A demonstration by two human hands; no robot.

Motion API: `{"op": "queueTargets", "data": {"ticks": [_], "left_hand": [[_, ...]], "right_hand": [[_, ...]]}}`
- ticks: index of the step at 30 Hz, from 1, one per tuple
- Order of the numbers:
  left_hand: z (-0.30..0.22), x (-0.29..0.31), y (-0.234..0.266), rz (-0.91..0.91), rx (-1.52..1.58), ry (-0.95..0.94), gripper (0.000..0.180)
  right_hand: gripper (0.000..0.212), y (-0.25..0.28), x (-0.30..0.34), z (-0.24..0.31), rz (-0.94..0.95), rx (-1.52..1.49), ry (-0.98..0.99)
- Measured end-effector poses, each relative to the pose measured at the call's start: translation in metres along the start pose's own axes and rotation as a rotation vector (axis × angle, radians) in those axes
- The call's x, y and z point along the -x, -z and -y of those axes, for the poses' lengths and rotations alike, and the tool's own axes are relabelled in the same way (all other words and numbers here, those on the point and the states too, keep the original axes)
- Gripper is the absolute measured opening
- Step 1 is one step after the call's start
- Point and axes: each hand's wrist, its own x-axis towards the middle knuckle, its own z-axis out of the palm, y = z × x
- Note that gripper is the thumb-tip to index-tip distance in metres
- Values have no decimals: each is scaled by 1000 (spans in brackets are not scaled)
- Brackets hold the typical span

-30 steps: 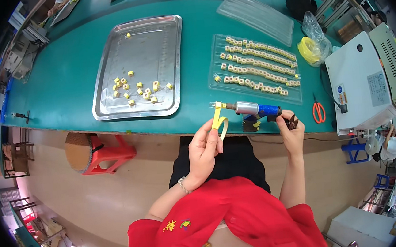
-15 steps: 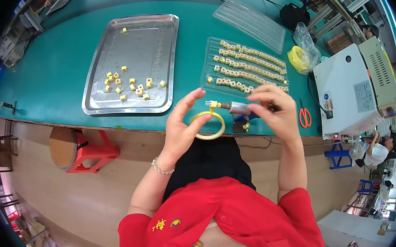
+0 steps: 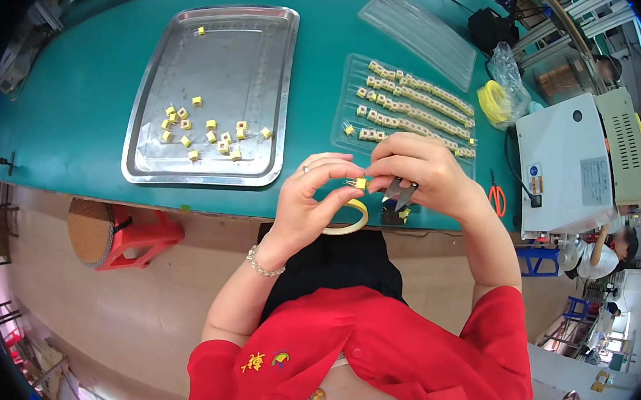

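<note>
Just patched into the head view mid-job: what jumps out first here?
Both hands meet at the near edge of the teal bench: the left hand and right hand pinch one small yellow part, with a yellow tape ring under the left fingers. Behind them lie a steel tray of loose yellow parts and a clear tray with neat rows.

The right hand (image 3: 421, 176) is covering most of a dark tool (image 3: 398, 192), possibly snips; the left hand (image 3: 309, 201) is hiding part of the tape ring (image 3: 347, 224).

Blue-white labels (image 3: 597, 179) on white machine (image 3: 559, 141)
</note>
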Motion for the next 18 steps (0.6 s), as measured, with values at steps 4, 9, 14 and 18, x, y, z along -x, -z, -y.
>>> {"op": "queueTargets", "data": {"ticks": [4, 9, 14, 18], "left_hand": [[1, 0, -2, -9, -14, -11, 18], [1, 3, -2, -27, -34, -9, 17], [0, 1, -3, -17, -56, -40, 16], [2, 2, -2, -31, -56, -43, 17]], "right_hand": [[19, -10, 1, -8, -54, -105, -19], [15, -6, 2, 3, -28, -388, -323], [11, -2, 6, 2, 36, -591, -545], [12, 2, -4, 9, 69, -688, -774]]}}
